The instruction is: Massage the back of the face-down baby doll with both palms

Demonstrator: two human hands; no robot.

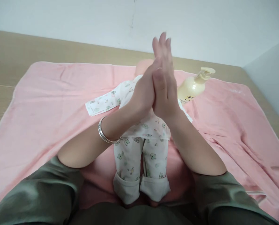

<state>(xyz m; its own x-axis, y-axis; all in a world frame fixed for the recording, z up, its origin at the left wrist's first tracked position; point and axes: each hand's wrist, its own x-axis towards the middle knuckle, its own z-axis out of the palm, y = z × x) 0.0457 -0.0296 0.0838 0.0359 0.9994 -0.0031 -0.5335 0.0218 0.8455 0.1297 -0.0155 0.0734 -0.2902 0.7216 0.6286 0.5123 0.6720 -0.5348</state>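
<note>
My left hand [143, 92] and my right hand [168, 90] are pressed palm to palm, fingers stretched out and pointing away from me. Nothing shows between them. Below them a baby doll [143, 157] lies on its back, dressed in a white top and trousers with small printed animals. Its face is hidden behind my hands; only part of the bald head [142, 66] shows. One white sleeve [103, 101] reaches out to the left. A cream pump bottle [192, 87] leans just right of my right hand, its lower part covered.
A pink blanket [52, 106] lies under the doll, wrinkled on the right. Beneath it is a light wooden surface [20, 43], with a white wall [83, 22] behind it. Another wall stands at the right. A silver bangle [104, 132] circles my left wrist.
</note>
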